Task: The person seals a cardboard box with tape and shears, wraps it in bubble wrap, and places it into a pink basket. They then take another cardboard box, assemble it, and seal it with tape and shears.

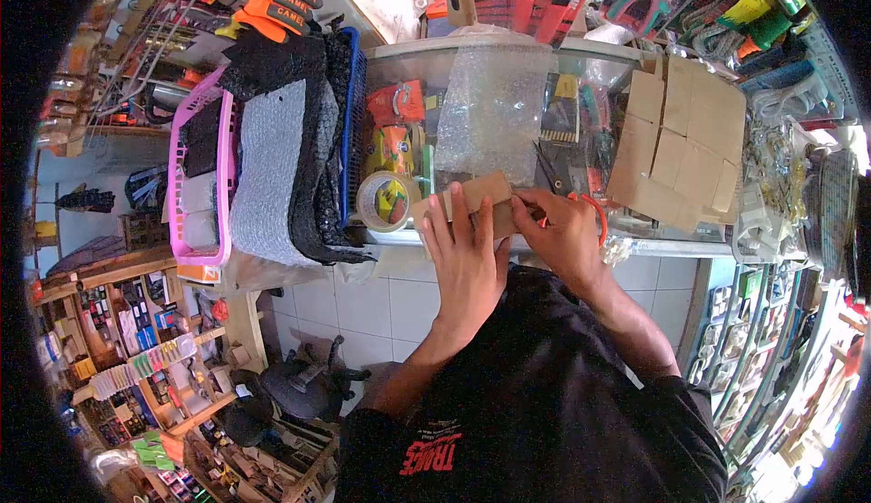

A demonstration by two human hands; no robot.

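A small piece of brown cardboard (486, 193) lies at the front edge of the glass counter. Across it rests my left hand (464, 253), palm down with its fingers spread. My right hand (564, 235) pinches the cardboard's right end, and an orange-red scissor handle (601, 219) shows beside its fingers. Just left of my left hand stands a roll of tape (385, 201). Beyond the cardboard, a sheet of bubble wrap (490, 108) is spread over the glass. Dark scissors (550, 166) are visible beyond my right hand.
Flattened cardboard (680, 136) covers the counter's right part. At the left are a pink basket (226, 176), folded bubble wrap (270, 172) and a blue basket (352, 122). A black chair (308, 385) stands on the tiled floor at lower left.
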